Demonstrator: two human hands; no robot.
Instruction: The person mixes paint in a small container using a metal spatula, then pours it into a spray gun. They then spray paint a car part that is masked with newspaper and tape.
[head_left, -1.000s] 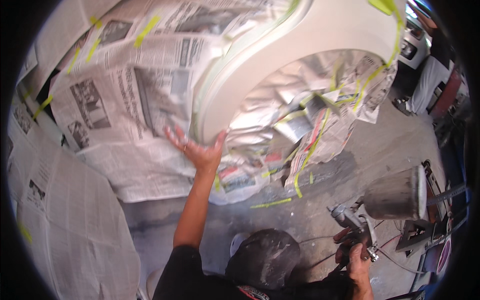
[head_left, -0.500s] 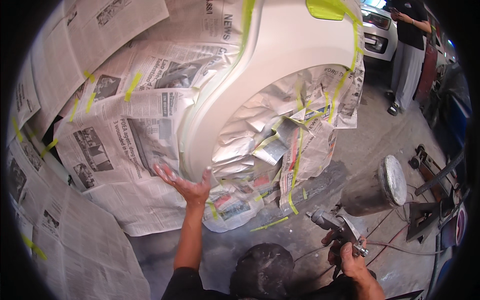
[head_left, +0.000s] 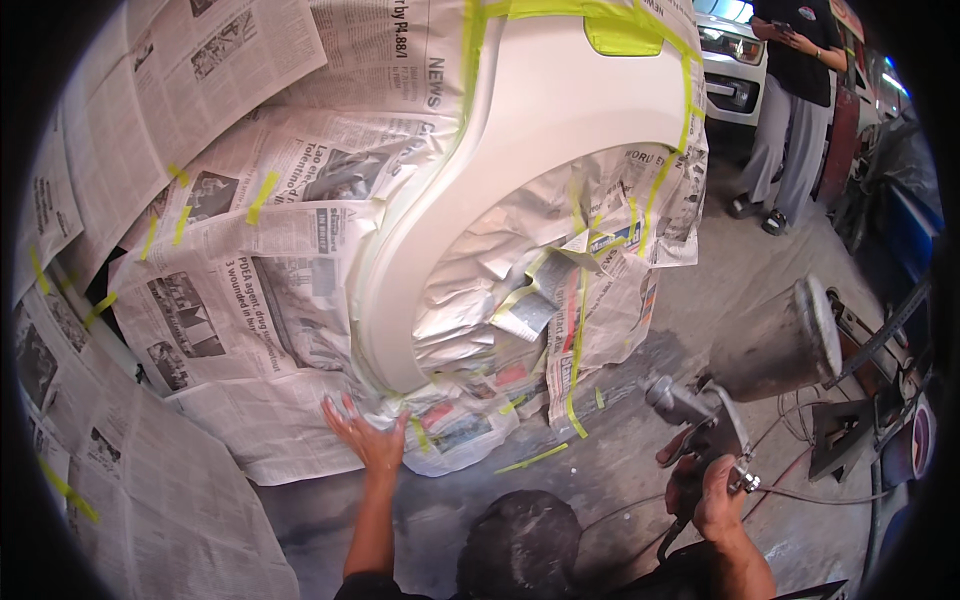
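Note:
My left hand (head_left: 368,435), dusted with white, has its fingers spread at the lower edge of the newspaper masking (head_left: 270,425), just below the foot of the pale fender (head_left: 392,325). Whether it touches the paper I cannot tell. My right hand (head_left: 716,500) is wrapped round the handle of a metal spray gun (head_left: 712,415), held out to the right above the floor. A large grey paint cup (head_left: 770,345) appears joined to the gun. The gun's nozzle end points up and left, towards the papered wheel opening (head_left: 480,305).
Yellow-green tape (head_left: 578,340) holds newspaper round the fender. An air hose (head_left: 820,498) trails right from the gun. A dark metal stand (head_left: 840,440) and a bucket (head_left: 922,440) are at the right. Another person (head_left: 795,100) stands behind, near a white vehicle (head_left: 730,60).
My left hand has come down and slightly left, from in front of the fender's foot to the paper's lower edge. The spray gun has shifted right in my right hand.

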